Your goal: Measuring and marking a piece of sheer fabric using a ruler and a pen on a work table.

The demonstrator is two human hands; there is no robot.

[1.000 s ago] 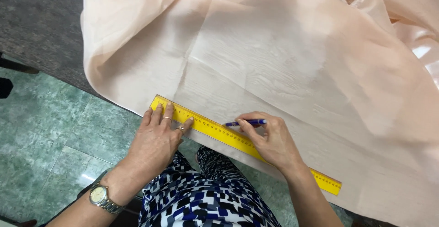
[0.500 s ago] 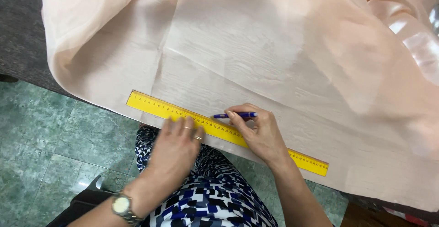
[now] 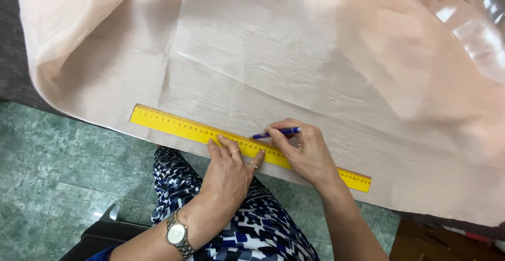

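A long yellow ruler (image 3: 173, 125) lies slanted along the near edge of a pale peach fabric (image 3: 294, 66) spread over a table. My left hand (image 3: 227, 169) presses flat on the ruler's middle, fingers spread, with rings and a wristwatch showing. My right hand (image 3: 306, 153) holds a blue pen (image 3: 276, 132), its tip against the ruler's upper edge on the fabric, just right of my left fingertips. The ruler's right end (image 3: 357, 179) sticks out past my right wrist.
The fabric bunches in shiny folds at the far right (image 3: 468, 24). A dark grey table surface (image 3: 10, 77) shows at the left. Below are a green tiled floor (image 3: 47, 177), my patterned blue-and-white lap (image 3: 263, 229) and a black seat edge (image 3: 105, 229).
My left hand has slid to the right along the ruler, toward the pen hand. The view has shifted, so the ruler and fabric sit lower and farther right in the picture.
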